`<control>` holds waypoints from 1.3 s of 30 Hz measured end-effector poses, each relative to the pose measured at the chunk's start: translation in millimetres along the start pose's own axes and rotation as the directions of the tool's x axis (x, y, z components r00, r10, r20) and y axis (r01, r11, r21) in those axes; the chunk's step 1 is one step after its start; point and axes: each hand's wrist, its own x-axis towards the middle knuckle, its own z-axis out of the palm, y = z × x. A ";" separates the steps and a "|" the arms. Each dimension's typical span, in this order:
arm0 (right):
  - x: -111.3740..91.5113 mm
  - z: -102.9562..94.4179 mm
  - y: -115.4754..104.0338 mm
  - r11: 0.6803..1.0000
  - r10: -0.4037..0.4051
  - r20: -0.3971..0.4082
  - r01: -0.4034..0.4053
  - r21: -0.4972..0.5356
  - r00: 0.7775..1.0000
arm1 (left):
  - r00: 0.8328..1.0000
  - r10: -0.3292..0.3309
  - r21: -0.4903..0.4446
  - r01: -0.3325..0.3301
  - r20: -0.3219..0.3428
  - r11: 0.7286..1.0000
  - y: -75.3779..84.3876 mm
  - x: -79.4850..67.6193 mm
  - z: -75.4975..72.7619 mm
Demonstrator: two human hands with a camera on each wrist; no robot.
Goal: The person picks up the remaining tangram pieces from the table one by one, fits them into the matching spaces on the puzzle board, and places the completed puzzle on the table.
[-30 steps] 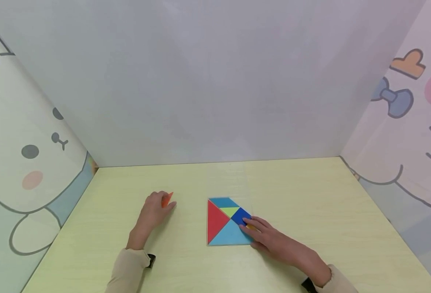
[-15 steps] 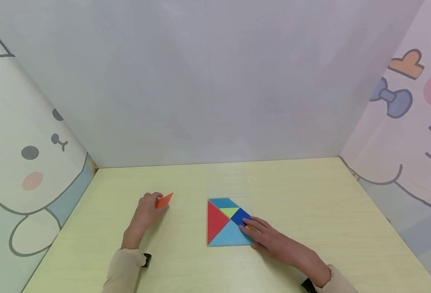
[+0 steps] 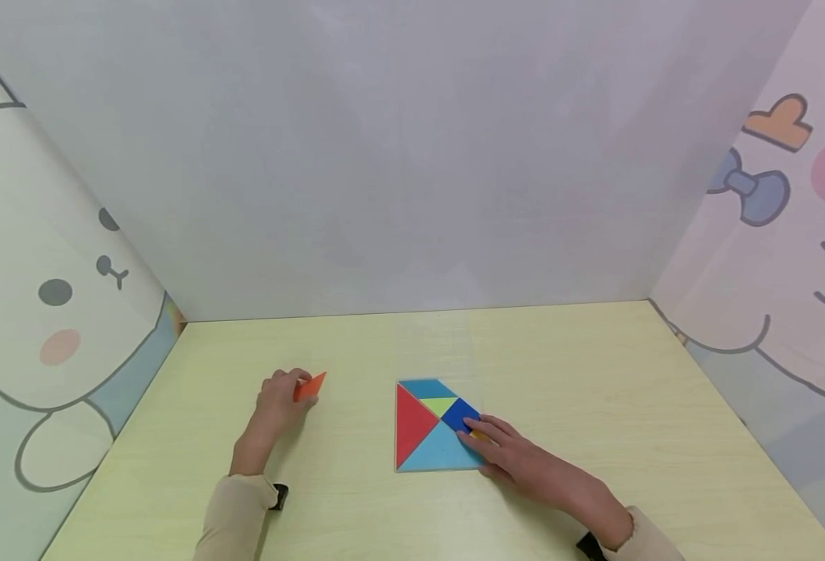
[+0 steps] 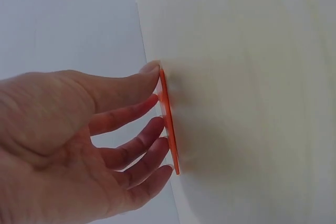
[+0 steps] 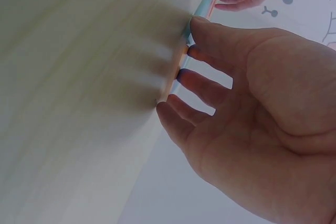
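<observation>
An orange tangram piece (image 3: 310, 387) stands out past the fingers of my left hand (image 3: 276, 401), on the left part of the table. Thumb and fingertips hold it by its edges; in the left wrist view the orange piece (image 4: 168, 119) is seen edge-on, close to the tabletop. Part of its outline is covered by the hand. Right of it lies a flat tangram (image 3: 421, 427) with red, light blue, teal, yellow-green and dark blue pieces. My right hand (image 3: 524, 463) rests its fingers on the tangram's right side, over the dark blue square (image 3: 457, 414) and a mostly hidden yellow-orange piece (image 3: 480, 435).
The pale wood-grain table (image 3: 566, 366) reaches back to a plain grey wall (image 3: 412, 156). Side walls with cartoon prints (image 3: 54, 335) stand at left and right. Each wrist has a black strap (image 3: 280, 497) at the beige sleeve.
My left hand has drawn back a little to the left with the orange tangram piece, and more of the piece shows past the fingers. The right hand has stayed on the tangram.
</observation>
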 end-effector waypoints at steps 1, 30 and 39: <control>0.1 0.3 0.2 1.000 -0.004 -0.004 0.004 -0.002 1.000 | 1.000 -0.003 -0.002 0.003 0.003 1.000 -0.1 -0.1 -0.3; 0.5 -0.9 -1.2 0.999 0.020 0.007 -0.020 0.044 1.000 | 0.997 -0.045 -0.082 0.050 0.066 0.995 -6.2 0.3 -4.0; 0.2 0.7 -0.6 0.999 0.019 0.008 -0.019 0.041 1.000 | 0.995 -0.045 -0.074 0.051 0.087 0.996 -6.9 -0.6 -6.0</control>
